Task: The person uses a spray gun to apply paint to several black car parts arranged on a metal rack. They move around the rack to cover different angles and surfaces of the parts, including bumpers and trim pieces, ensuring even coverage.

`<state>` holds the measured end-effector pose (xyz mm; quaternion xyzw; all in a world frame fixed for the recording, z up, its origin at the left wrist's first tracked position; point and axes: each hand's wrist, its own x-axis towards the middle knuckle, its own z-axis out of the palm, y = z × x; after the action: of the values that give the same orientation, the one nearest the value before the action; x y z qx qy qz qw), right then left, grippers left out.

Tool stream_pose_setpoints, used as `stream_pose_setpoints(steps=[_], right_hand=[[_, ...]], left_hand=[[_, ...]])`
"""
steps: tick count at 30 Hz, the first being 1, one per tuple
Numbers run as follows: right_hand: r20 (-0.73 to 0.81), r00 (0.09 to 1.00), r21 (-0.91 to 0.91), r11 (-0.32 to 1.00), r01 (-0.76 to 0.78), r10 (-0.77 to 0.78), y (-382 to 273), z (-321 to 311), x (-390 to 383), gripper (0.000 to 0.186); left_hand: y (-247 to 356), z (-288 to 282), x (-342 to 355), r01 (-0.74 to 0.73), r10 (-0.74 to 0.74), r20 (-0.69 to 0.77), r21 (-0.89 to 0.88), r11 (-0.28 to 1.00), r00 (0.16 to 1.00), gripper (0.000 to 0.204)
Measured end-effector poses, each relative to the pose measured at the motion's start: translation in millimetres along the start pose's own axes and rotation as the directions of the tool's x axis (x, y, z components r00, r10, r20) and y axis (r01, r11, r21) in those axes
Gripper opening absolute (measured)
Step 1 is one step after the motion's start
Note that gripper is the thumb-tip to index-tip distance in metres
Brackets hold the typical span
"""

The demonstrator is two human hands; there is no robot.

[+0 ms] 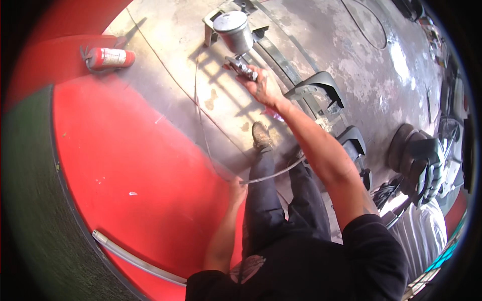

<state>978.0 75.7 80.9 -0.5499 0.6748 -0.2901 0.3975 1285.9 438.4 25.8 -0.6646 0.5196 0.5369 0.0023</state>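
Observation:
My right hand (264, 88) is wrapped round a spray gun (243, 68), held out ahead at the end of my stretched arm. A silvery metal cup (234, 31) with a lid sits on the gun. Lower down, near my left thigh, my left hand (237, 190) is closed on a grey air hose (275, 175). The hose curves from there to the right and passes behind my right forearm. Just beyond the gun stands a metal frame (275, 60) with dark moulded parts on it; one dark part (321, 89) lies close to my right forearm.
A red fire extinguisher (111, 58) lies at the far left beside a red painted surface (140, 145). A pale tube (138, 260) runs along the lower left. Thin lines cross the concrete floor (346, 65). Stacked dark items (419, 155) and a silvery wrapped bundle (422, 231) stand to the right.

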Motion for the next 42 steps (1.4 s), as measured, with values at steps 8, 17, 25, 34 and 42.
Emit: stream_pose_setpoints(steps=[8,17,25,34,42], right_hand=[[-0.400,0.854,0.018,0.934,-0.356,0.333,47,-109,-146,0.026],[-0.803,0.435,-0.042,0.687,-0.725,0.409,89,-212,-268,0.034],[-0.422,0.798,0.269,0.900,-0.344,0.431,63,-181,-261,0.035],[-0.713,0.502,0.111,0.785,-0.609,0.490,142,-207,-337,0.032],[-0.760,0.367,0.287,0.784,-0.551,0.537,157,-235,-410,0.040]], left_hand=[[21,-37,-8,0.070,-0.097,0.102,0.242,0.968,0.990,0.029],[53,-65,6,-0.094,0.097,0.005,0.309,0.946,0.995,0.030],[74,-89,-15,-0.177,0.177,0.042,0.446,0.877,0.983,0.031],[102,-74,-39,-0.304,0.307,0.073,0.475,0.826,0.949,0.028],[131,-103,-31,-0.250,0.294,-0.003,0.520,0.817,0.956,0.031]])
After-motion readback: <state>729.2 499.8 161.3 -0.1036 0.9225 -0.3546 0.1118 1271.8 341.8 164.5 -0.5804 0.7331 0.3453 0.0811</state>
